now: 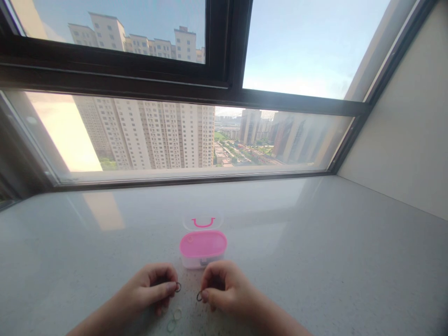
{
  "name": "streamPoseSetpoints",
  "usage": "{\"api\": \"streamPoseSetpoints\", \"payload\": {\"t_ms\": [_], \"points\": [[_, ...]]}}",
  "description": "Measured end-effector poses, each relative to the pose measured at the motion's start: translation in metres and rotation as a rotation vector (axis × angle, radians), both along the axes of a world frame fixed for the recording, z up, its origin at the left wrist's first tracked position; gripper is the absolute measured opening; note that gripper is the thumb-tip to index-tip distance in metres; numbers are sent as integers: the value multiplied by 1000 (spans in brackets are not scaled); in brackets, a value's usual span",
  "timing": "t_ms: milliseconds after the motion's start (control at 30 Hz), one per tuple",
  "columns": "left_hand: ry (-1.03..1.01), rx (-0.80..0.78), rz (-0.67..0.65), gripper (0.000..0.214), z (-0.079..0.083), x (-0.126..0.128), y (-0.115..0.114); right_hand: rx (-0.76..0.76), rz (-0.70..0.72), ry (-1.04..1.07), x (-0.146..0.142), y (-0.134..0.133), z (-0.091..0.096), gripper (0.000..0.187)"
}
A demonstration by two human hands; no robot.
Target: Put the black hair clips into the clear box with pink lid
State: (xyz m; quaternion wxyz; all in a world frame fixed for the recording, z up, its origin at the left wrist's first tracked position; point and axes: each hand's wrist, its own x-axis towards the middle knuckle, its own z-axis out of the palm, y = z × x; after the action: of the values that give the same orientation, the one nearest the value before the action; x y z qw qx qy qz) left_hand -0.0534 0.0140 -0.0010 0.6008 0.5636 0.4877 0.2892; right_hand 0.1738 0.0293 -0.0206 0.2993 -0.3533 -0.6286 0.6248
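My left hand pinches a small dark ring between thumb and fingertips. A second small dark ring is pinched in my right hand, a short gap away from the first. Whether these are hair ties or hard rings I cannot make out. Below and between the hands, a pale ring and a greenish ring lie on the white speckled surface. Just beyond my hands stands a clear oval box with a pink tray or lid on top; dark contents show faintly through its front.
Behind the box lies a clear piece with a pink handle. The white sill runs back to a dark-framed window, with tall buildings outside. A pale wall closes off the right side.
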Motion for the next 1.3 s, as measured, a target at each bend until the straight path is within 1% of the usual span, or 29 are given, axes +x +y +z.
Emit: {"api": "streamPoseSetpoints", "payload": {"t_ms": [133, 267, 567, 800, 1300], "points": [[-5, -24, 2, 38, 3, 2, -1, 40, -11, -13, 1, 0, -3, 7], [2, -25, 33, 37, 4, 4, -1, 46, -25, -40, 1, -1, -1, 6], [13, -6, -22, 34, -7, -2, 4, 15, -8, 3, -1, 0, -3, 8], [36, 7, -40, 37, 1, 2, 2, -43, 33, 101, -2, 2, -2, 11], [58, 7, -43, 36, 2, 1, 2, -41, 38, 59, -1, 0, 4, 6]]}}
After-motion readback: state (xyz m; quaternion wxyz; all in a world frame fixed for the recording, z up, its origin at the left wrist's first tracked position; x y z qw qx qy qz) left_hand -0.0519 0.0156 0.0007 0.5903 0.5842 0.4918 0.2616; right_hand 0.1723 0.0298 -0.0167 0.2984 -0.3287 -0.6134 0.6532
